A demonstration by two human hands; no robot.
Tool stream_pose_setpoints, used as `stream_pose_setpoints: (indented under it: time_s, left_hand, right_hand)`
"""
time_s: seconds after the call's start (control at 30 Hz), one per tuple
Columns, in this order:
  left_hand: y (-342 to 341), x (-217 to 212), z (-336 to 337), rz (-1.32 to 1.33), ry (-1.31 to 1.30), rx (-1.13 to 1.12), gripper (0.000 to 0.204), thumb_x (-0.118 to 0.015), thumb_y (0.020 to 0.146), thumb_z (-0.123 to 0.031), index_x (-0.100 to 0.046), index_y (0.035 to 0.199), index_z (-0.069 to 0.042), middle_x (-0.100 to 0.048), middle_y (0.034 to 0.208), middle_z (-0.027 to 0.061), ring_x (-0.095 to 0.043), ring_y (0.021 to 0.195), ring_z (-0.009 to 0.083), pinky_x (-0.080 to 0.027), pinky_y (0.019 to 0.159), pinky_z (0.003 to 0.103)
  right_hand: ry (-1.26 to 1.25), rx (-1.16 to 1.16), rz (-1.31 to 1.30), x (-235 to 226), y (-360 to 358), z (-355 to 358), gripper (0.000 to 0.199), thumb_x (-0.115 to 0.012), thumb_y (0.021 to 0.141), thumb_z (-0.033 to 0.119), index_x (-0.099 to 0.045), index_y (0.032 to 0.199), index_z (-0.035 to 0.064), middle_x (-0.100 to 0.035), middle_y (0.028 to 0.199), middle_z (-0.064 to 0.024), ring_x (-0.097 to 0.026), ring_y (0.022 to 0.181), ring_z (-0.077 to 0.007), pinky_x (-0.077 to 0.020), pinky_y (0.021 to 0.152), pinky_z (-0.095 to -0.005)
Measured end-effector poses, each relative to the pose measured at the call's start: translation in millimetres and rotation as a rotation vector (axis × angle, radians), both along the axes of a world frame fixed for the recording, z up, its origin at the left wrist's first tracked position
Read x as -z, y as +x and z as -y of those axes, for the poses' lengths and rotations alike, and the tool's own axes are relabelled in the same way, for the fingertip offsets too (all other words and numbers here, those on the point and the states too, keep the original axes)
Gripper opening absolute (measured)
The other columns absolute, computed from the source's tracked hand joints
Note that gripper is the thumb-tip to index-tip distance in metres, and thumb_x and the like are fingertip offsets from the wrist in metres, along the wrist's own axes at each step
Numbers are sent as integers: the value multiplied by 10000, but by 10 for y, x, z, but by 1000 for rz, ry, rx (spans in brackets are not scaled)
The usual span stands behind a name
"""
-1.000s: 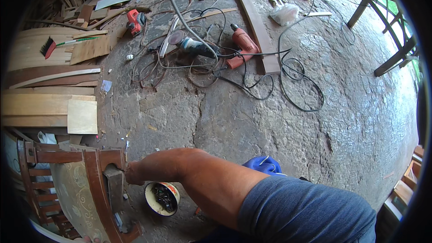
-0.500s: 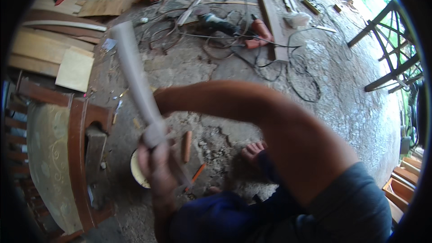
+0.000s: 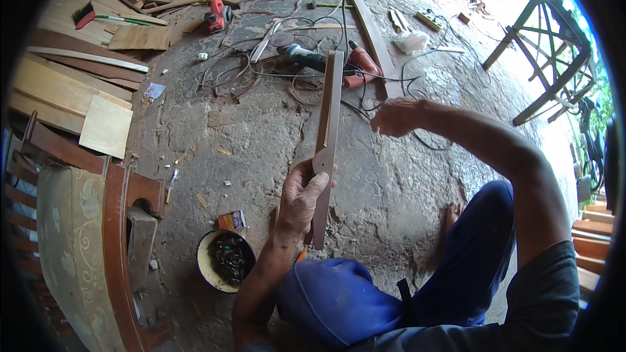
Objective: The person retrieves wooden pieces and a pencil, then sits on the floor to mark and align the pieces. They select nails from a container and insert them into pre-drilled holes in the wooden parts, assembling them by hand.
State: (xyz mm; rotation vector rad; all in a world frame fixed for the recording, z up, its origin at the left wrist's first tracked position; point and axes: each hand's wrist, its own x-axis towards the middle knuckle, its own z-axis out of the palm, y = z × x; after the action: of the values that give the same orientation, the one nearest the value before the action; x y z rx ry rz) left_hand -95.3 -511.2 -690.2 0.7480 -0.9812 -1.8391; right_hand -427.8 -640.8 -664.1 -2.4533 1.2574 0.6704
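My left hand (image 3: 303, 199) is wrapped round a long brown wooden piece (image 3: 330, 114), its thumb pressed on a wider, rounded part. The piece stands roughly lengthwise in front of me, its far end near the power tools and its lower end close to my knee. To the right, apart from the wood, my right hand (image 3: 398, 117) hovers with its fingers curled closed; whatever they hold, if anything, is hidden. Left of my left forearm, a cream bowl (image 3: 203, 262) of small dark metal bits stands on the floor. Beside it lies a small box (image 3: 231, 221).
A red drill (image 3: 362, 68), an angle grinder (image 3: 303, 57) and tangled cords lie ahead, beside a long plank (image 3: 375, 36). A red power tool (image 3: 218, 16) sits farther left. Boards (image 3: 55, 85) and a cushioned wooden seat (image 3: 72, 241) line the left; a dark frame (image 3: 541, 45) stands right.
The wooden piece has swung from a leftward tilt to nearly straight ahead, and my left hand has moved right with it. My right hand has come away from beside the wood to the right.
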Motion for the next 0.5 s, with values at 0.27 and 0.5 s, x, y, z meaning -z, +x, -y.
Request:
stream_pose_setpoints:
  time_s: [0.27,0.5]
  left_hand:
    - [-430,-464,113,193,-67,51,387,-610,992,-80,-528,1358,14,-666,1223,106,-633,1026,146,-534,931,306]
    - [-1231,-1241,250,567,-277,6,421,-629,983,-103,-515,1367,25,-671,1236,135,-641,1049,148,-525,956,306]
  right_hand:
    - [-139,-46,-25,332,52,657,231,-672,819,136,-763,1026,93,-757,973,-113,-732,943,-288,-576,771,-456]
    - [-238,-91,115,159,-304,832,271,-649,795,120,-782,1031,123,-765,1010,-122,-736,998,-327,-587,782,-460]
